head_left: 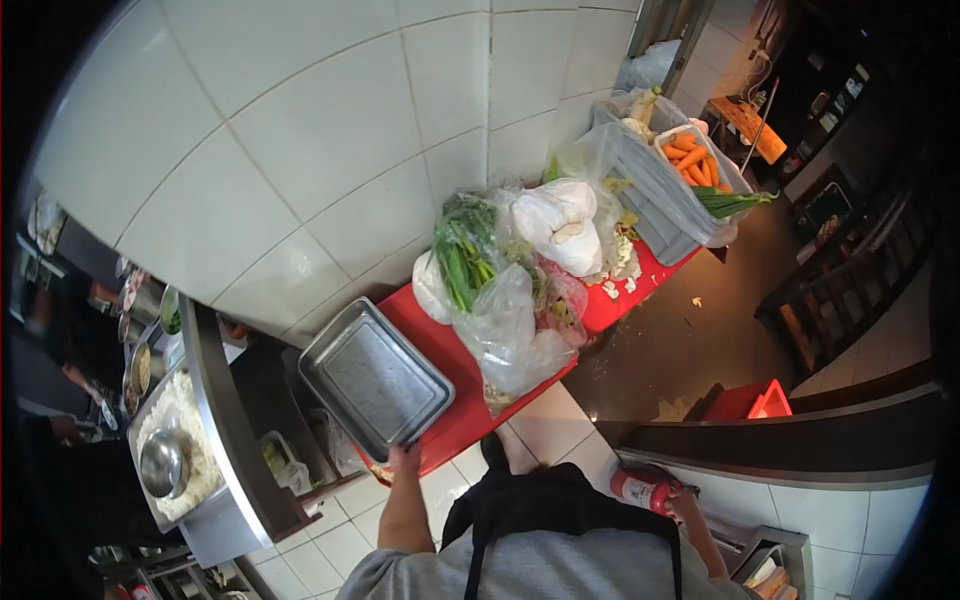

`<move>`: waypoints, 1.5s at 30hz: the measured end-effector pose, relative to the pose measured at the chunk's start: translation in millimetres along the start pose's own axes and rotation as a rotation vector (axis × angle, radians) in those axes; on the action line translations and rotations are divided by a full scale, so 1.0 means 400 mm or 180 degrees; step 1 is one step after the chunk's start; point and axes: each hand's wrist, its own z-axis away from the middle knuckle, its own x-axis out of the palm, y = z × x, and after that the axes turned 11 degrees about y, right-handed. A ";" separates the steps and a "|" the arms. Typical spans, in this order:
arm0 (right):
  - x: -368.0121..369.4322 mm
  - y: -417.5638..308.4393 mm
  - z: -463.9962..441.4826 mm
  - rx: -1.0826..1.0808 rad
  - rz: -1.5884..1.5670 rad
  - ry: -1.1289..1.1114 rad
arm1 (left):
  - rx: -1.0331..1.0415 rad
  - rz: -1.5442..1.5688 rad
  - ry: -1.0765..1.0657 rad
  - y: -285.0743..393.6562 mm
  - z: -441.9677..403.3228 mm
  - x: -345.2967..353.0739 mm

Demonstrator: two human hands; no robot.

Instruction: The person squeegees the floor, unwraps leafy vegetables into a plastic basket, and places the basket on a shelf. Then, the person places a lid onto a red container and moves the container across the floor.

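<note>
My left hand is closed on the near rim of an empty rectangular metal tray, which lies at the left end of a red table. Right of the tray are a clear bag of green leafy vegetables and a white plastic bag. My right hand is low at the right, beside a red fire extinguisher; its fingers are too small and dark to read.
A grey crate with carrots stands at the table's far end. At left, a metal counter holds rice and a bowl; people's arms show beyond. A red bin and stairs are right.
</note>
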 end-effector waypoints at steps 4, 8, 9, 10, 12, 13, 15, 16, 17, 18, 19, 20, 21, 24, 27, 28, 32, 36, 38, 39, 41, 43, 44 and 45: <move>-0.059 0.005 -0.069 0.1775 -0.0631 -0.0476 | 0.3269 -0.5842 0.0803 0.099 0.050 0.124; -0.165 -0.211 -0.388 -0.1024 -0.0211 0.0900 | 0.4688 -0.4650 0.1827 -0.021 0.161 0.355; -0.235 -0.332 -0.481 -0.0982 -0.0542 0.0646 | 0.5925 -0.4611 0.1233 -0.099 0.193 0.410; -0.295 -0.450 -0.566 -0.0786 -0.0810 0.0425 | 0.6178 -0.4421 0.0063 -0.176 0.251 0.483; -0.336 -0.624 -0.744 -0.1626 -0.1216 0.0817 | 0.5955 -0.4347 -0.1316 -0.373 0.334 0.630; -0.368 -0.714 -0.816 -0.2026 -0.1472 0.0920 | 0.5791 -0.4210 -0.1695 -0.478 0.397 0.683; -0.379 -0.840 -0.947 -0.2436 -0.0973 0.0961 | 0.5986 -0.5133 -0.2302 -0.624 0.425 0.756; -0.381 -0.893 -0.968 -0.2365 -0.0584 0.0663 | 0.6013 -0.5713 -0.2130 -0.676 0.410 0.761; -0.377 -0.935 -0.976 -0.2288 -0.0191 0.0356 | 0.5980 -0.6311 -0.1942 -0.719 0.391 0.756; -0.278 -0.937 -1.009 -0.2167 -0.0509 -0.0563 | 0.5895 -0.6910 -0.1746 -0.741 0.370 0.746; -0.174 -0.925 -1.018 -0.2008 -0.0800 -0.1483 | 0.5318 -0.7188 -0.1563 -0.734 0.329 0.713; -0.144 -0.926 -0.970 -0.2231 -0.0717 -0.1669 | 0.4730 -0.7403 -0.1364 -0.713 0.299 0.664; -0.131 -0.926 -0.940 -0.2468 -0.0633 -0.1854 | 0.4387 -0.7569 -0.1043 -0.687 0.302 0.619; -0.089 -0.914 -1.007 -0.3632 -0.1681 -0.2334 | 0.4305 -0.7260 -0.0439 -0.600 0.310 0.505; -0.208 -0.981 -1.122 -0.2395 -0.2016 -0.2030 | 0.4189 -0.7340 0.0056 -0.559 0.296 0.509; -0.249 -1.005 -1.183 -0.2378 -0.1853 -0.1512 | 0.4210 -0.7548 0.0187 -0.558 0.288 0.520; -0.351 -1.003 -1.424 -0.2599 -0.1003 -0.0366 | 0.3909 -0.7873 0.0680 -0.552 0.235 0.533; -0.396 -0.989 -1.554 -0.2355 -0.0316 -0.0379 | 0.4013 -0.7847 0.0833 -0.558 0.209 0.538; -0.438 -1.037 -1.498 -0.2224 0.0146 -0.0524 | 0.4095 -0.7856 0.0909 -0.558 0.182 0.533; -0.409 -1.027 -1.490 -0.2353 0.0038 -0.0287 | 0.4160 -0.7839 0.0925 -0.562 0.167 0.528; -0.304 -0.976 -1.471 -0.2565 -0.0176 0.0211 | 0.4071 -0.7878 0.0920 -0.560 0.156 0.512; -0.358 -0.992 -1.412 -0.2163 0.0245 -0.0532 | 0.3876 -0.7977 0.0733 -0.546 0.144 0.522; -0.428 -1.013 -1.351 -0.2021 0.0321 -0.0639 | 0.3550 -0.8053 0.0624 -0.539 0.143 0.540; -0.376 -0.972 -1.336 -0.2104 -0.0089 -0.0197 | 0.3232 -0.8149 0.0461 -0.526 0.140 0.550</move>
